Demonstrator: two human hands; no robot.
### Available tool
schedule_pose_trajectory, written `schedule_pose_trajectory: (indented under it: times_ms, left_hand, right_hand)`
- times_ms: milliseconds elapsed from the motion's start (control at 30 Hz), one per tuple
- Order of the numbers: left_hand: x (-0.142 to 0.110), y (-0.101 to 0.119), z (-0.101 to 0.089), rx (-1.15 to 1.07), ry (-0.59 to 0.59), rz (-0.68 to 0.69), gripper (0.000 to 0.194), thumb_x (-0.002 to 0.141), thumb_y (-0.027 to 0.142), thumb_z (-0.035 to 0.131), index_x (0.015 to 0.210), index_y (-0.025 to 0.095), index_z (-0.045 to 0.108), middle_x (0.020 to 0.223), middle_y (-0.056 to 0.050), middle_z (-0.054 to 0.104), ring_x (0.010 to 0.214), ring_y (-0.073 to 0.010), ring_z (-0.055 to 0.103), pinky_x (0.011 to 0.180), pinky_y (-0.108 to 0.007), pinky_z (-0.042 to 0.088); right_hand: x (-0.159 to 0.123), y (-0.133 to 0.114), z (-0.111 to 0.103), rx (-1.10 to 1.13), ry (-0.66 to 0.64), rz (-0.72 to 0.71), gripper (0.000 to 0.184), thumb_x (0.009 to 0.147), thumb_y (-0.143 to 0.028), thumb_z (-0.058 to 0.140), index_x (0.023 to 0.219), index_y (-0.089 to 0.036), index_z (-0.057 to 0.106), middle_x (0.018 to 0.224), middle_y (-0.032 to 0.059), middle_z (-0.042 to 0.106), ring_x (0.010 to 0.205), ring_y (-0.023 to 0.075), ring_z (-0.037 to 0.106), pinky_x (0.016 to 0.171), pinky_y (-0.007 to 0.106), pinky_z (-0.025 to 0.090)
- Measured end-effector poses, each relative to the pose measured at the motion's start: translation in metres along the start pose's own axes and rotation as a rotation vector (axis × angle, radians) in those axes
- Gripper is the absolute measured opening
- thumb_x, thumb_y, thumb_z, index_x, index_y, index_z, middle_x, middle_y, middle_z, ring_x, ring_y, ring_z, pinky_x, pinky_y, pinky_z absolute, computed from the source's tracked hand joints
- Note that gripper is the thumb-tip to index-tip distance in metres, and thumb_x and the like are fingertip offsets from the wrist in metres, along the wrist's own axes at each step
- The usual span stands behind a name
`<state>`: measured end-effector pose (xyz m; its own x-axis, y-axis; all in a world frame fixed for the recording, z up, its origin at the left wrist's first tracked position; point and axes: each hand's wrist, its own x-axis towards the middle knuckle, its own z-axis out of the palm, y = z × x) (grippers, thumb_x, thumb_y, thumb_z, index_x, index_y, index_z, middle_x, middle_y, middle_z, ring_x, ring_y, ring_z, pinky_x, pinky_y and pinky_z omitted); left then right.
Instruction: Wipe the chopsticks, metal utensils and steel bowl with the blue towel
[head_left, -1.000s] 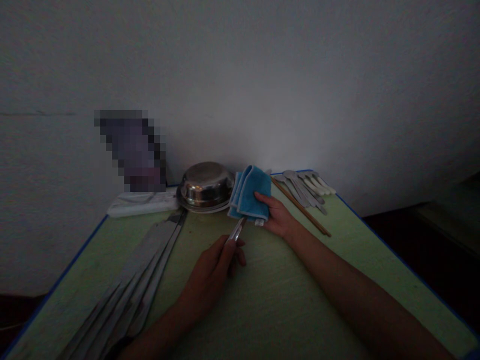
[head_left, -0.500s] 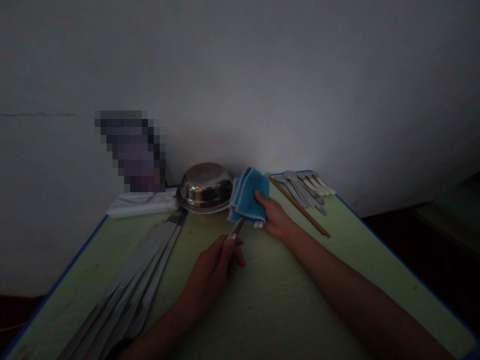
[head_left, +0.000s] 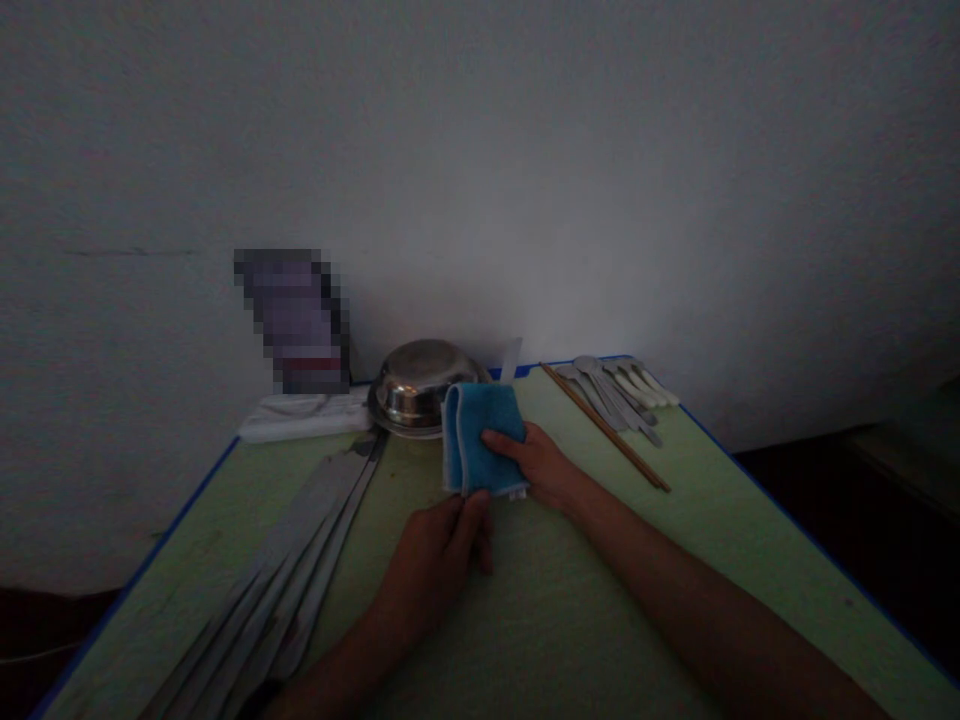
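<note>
My right hand (head_left: pixel 546 465) grips a folded blue cloth (head_left: pixel 486 430), thumb on its near face. Closed fingers of my left hand (head_left: pixel 442 545) pinch the near end of a slim metal knife, just below the cloth. Most of the knife is hidden by the cloth. Its pale, slant-tipped blade (head_left: pixel 511 360) shows beyond the cloth's far edge, so the cloth lies over or around the middle; I cannot tell which.
An upturned steel bowl (head_left: pixel 420 375) stands behind the cloth. Wooden chopsticks (head_left: pixel 607 428), several spoons (head_left: pixel 600 385) and white-handled cutlery (head_left: pixel 651 385) lie right. Long flat metal utensils (head_left: pixel 300 540) lie left. A blurred-out upright object (head_left: pixel 296 320) stands by a white item (head_left: pixel 300 415) on the green table (head_left: pixel 555 620).
The cloth has come down toward my left hand and now covers the knife's middle. The blade tip shows past the cloth's far edge. The view has shifted slightly.
</note>
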<state>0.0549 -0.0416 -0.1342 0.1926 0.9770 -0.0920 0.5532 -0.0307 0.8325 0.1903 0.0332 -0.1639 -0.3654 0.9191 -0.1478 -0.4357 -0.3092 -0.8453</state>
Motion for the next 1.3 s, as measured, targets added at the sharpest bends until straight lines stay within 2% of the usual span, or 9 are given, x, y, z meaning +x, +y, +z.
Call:
schedule_pose_trajectory:
  times_ms: [233,333,433,567,700,833,967,1167,1300]
  left_hand:
    - [-0.011,-0.013,0.007,0.421,-0.137,0.328,0.041,0.091,0.031,0.031,0.06,0.018,0.054,0.051,0.0,0.058,0.046,-0.0129,0.056,0.048,-0.022,0.034]
    - [-0.018,-0.014,0.01,0.648,-0.141,0.487,0.037,0.087,0.024,0.034,0.058,0.018,0.056,0.051,-0.002,0.06,0.045,-0.0139,0.056,0.048,-0.024,0.032]
    - [-0.022,-0.012,0.01,0.733,-0.134,0.538,0.028,0.082,0.021,0.038,0.061,0.018,0.057,0.051,-0.002,0.06,0.047,-0.0149,0.056,0.049,-0.025,0.032]
    - [-0.022,-0.009,0.011,0.634,-0.162,0.458,0.023,0.085,0.022,0.037,0.072,0.018,0.056,0.061,-0.002,0.063,0.053,-0.0152,0.058,0.052,-0.025,0.035]
    - [-0.019,-0.009,0.009,0.415,-0.169,0.281,0.02,0.089,0.031,0.037,0.088,0.02,0.054,0.067,0.0,0.062,0.056,-0.0148,0.057,0.053,-0.023,0.036]
    - [-0.015,-0.01,0.005,0.289,-0.172,0.191,0.025,0.088,0.04,0.039,0.08,0.019,0.051,0.061,0.002,0.053,0.055,-0.0148,0.052,0.051,-0.024,0.034]
    - [-0.014,-0.009,0.003,0.198,-0.15,0.167,0.027,0.088,0.042,0.037,0.074,0.02,0.045,0.062,0.003,0.049,0.057,-0.0148,0.05,0.053,-0.025,0.034]
    - [-0.018,-0.008,0.006,0.175,-0.117,0.166,0.03,0.092,0.036,0.024,0.072,0.021,0.041,0.064,0.001,0.049,0.06,-0.0168,0.053,0.057,-0.027,0.036]
    - [-0.019,-0.008,0.008,0.233,-0.157,0.16,0.028,0.091,0.036,0.024,0.072,0.022,0.039,0.062,0.001,0.049,0.057,-0.0172,0.053,0.054,-0.027,0.034]
  right_hand:
    - [0.016,-0.004,-0.007,0.281,0.316,-0.024,0.009,0.078,-0.024,0.058,0.08,-0.016,0.062,0.061,-0.0005,0.068,0.051,0.0131,0.062,0.063,0.029,0.053]
    - [0.025,-0.011,-0.018,0.434,0.392,-0.084,0.011,0.081,-0.019,0.051,0.077,-0.017,0.06,0.057,-0.0018,0.065,0.046,0.0113,0.058,0.053,0.025,0.049]
    - [0.027,-0.02,-0.026,0.515,0.387,-0.153,0.021,0.083,-0.018,0.044,0.064,-0.019,0.053,0.046,-0.0053,0.055,0.036,0.0078,0.048,0.038,0.019,0.038]
    - [0.018,-0.03,-0.031,0.582,0.293,-0.201,0.029,0.081,-0.019,0.04,0.053,-0.02,0.037,0.039,-0.0082,0.038,0.031,0.0047,0.034,0.034,0.016,0.028]
    - [0.01,-0.029,-0.037,0.729,0.096,-0.203,0.027,0.078,-0.021,0.04,0.053,-0.02,0.03,0.041,-0.009,0.032,0.031,0.0036,0.03,0.038,0.017,0.03]
    - [0.008,-0.025,-0.042,0.808,-0.05,-0.211,0.024,0.076,-0.021,0.04,0.054,-0.019,0.032,0.041,-0.009,0.031,0.032,0.0038,0.031,0.041,0.018,0.032]
    - [0.011,-0.027,-0.036,0.793,0.004,-0.197,0.025,0.08,-0.022,0.036,0.055,-0.019,0.036,0.041,-0.0081,0.034,0.032,0.0046,0.032,0.041,0.018,0.034]
    - [0.016,-0.024,-0.018,0.668,0.29,-0.096,0.034,0.088,-0.022,0.028,0.058,-0.018,0.042,0.042,-0.0047,0.043,0.034,0.0057,0.039,0.038,0.015,0.033]
    - [0.014,-0.021,-0.011,0.679,0.245,-0.078,0.038,0.089,-0.026,0.027,0.056,-0.018,0.042,0.039,-0.0056,0.041,0.032,0.0053,0.037,0.035,0.015,0.032]
